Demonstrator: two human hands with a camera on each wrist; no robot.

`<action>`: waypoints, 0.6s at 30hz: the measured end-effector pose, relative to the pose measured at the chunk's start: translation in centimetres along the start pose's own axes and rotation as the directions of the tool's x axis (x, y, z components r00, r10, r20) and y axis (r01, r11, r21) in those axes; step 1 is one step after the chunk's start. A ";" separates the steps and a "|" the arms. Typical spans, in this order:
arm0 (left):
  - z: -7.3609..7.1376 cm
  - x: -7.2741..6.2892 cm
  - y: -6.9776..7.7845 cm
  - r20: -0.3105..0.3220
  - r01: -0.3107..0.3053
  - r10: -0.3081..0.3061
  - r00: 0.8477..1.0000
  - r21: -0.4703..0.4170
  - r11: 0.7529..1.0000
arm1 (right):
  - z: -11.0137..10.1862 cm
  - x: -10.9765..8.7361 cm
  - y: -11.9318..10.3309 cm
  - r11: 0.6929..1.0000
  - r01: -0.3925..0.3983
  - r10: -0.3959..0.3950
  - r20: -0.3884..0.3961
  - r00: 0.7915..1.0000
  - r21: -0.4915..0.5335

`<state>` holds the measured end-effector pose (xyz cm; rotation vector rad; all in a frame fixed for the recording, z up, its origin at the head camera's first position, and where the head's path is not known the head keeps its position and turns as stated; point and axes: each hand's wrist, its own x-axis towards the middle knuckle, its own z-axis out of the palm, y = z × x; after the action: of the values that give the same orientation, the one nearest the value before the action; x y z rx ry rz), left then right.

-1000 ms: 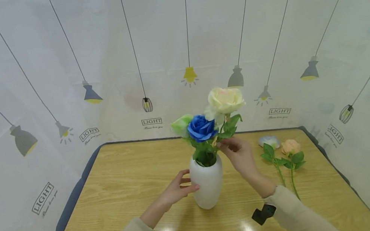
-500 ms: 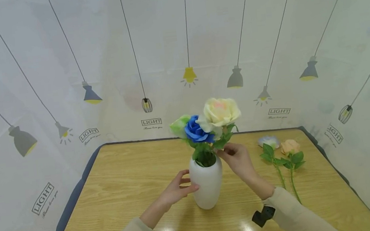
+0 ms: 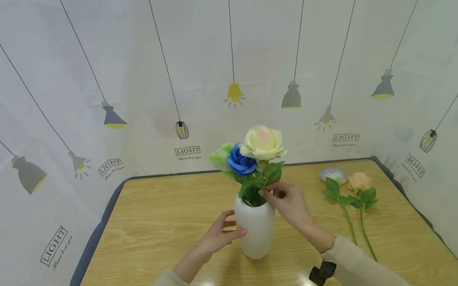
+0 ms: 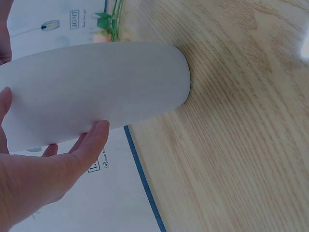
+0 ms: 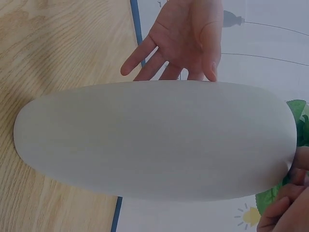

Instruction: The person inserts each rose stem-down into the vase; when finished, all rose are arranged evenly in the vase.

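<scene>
A white vase point(image 3: 257, 231) stands upright on the wooden table. My left hand point(image 3: 217, 235) holds its left side, thumb in front and fingers spread round the side; the left wrist view shows fingertips touching the vase wall. Out of the vase's mouth rise a blue rose point(image 3: 242, 160) and a pale green-white flower point(image 3: 221, 158). At the rim my right hand point(image 3: 287, 202) pinches the stem of a cream rose point(image 3: 263, 143) with a pink centre, its bloom beside the blue one. The stem's lower end is hidden. In the right wrist view the vase point(image 5: 154, 140) covers most of the scene.
To the right on the table point(image 3: 157, 216) lie a peach rose point(image 3: 359, 182) and a pale lilac-white flower point(image 3: 333, 176), their green stems pointing towards me. A wall covering point(image 3: 142, 77) printed with hanging lamps surrounds the table's back and sides.
The cream rose has come down and left, closer to the blue rose. My right hand has lowered with it to the vase's rim. The left hand and vase have stayed put.
</scene>
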<state>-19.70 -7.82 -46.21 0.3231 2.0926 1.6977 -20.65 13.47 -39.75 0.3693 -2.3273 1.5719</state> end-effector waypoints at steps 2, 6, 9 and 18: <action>0.0 0.0 0.0 0.000 -0.001 0.001 1.000 0.000 1.000 | 0.0 -0.1 0.0 1.000 0.000 0.000 0.003 1.000 -0.010; 0.0 0.0 0.0 -0.001 -0.001 0.001 1.000 -0.002 1.000 | -0.4 -0.2 -0.2 1.000 -0.026 0.026 0.002 1.000 -0.009; 0.0 -0.1 0.0 0.001 -0.002 0.002 1.000 -0.005 1.000 | -1.0 -0.3 -0.5 0.999 -0.030 0.031 -0.026 0.999 0.018; -0.1 -0.1 -0.1 0.008 -0.003 0.003 1.000 -0.009 1.000 | -2.6 0.1 -4.2 0.981 0.145 -0.118 -0.194 0.974 0.130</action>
<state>-19.63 -7.98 -46.26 0.3300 2.0790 1.7039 -18.88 14.38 -35.18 0.3847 -2.0156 1.6380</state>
